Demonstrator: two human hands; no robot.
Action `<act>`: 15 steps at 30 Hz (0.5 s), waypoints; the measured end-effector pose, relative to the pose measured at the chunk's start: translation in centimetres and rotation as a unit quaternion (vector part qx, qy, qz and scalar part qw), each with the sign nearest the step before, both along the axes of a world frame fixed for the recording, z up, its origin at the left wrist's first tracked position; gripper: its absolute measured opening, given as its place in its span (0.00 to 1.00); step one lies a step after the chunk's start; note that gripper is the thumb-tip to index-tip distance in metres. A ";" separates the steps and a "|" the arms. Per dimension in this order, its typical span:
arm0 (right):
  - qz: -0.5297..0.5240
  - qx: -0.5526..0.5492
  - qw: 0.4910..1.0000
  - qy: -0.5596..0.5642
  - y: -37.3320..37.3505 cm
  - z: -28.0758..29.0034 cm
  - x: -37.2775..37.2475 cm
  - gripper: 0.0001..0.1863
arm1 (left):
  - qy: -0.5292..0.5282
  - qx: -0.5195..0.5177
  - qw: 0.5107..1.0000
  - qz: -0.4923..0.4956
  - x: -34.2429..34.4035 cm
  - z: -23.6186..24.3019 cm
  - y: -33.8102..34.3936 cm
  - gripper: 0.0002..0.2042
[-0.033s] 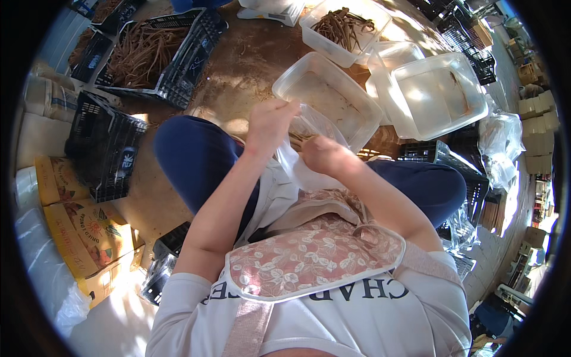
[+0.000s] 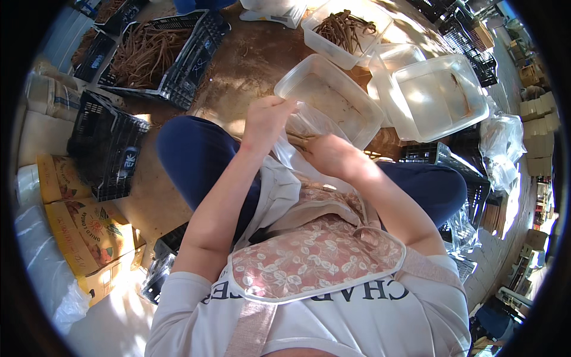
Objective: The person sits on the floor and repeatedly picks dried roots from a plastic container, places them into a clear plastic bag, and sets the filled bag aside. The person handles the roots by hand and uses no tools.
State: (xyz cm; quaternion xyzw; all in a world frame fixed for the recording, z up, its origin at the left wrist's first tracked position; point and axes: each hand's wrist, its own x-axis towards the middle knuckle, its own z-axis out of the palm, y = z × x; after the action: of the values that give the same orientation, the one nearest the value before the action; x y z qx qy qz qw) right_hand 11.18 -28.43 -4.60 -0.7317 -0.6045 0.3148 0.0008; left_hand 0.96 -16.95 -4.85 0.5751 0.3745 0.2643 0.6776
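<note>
My left hand (image 2: pixel 269 119) pinches the top edge of a clear, whitish plastic bag (image 2: pixel 288 156), holding it up above my lap. My right hand (image 2: pixel 333 156) is at the bag's right side, fingers curled round something I cannot make out; some thin tan pieces show near its fingertips. A translucent plastic tub (image 2: pixel 324 83) lies on the floor just beyond the bag. A pink floral apron (image 2: pixel 309 259) and my bent knees in dark blue trousers surround the lower part of the bag.
Black crates (image 2: pixel 189 80) hold long brown roots at the upper left; another crate (image 2: pixel 107 152) stands beside yellow cartons (image 2: pixel 83 238). At the upper right are a tub with brown roots (image 2: pixel 312 33), stacked translucent tubs (image 2: pixel 437 128), black crates and crumpled plastic (image 2: pixel 499 152). A white appliance (image 2: pixel 270 16) sits behind.
The view has shifted slightly, and my right hand's fingers have turned a little at the bag. Otherwise little differs.
</note>
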 end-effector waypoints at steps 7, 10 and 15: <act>0.008 0.306 0.941 -0.148 -10.7 5.0 5.7 0.22 | 0.046 -0.009 0.998 -0.052 0.4 5.4 2.0 0.08; -0.096 0.393 0.907 -0.119 -11.9 5.0 5.8 0.30 | 0.093 0.020 0.992 -0.077 1.6 8.6 1.5 0.07; -0.120 0.263 0.946 -0.144 -9.0 6.6 4.7 0.21 | 0.091 0.066 0.981 -0.160 3.9 13.2 0.6 0.07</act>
State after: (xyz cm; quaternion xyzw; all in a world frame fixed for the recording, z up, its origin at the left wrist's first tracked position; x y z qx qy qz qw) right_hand 15.93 -37.42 1.96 -0.8100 -0.5676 0.0332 0.1438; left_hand 4.82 -16.36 8.33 0.6925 0.3198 0.1229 0.6349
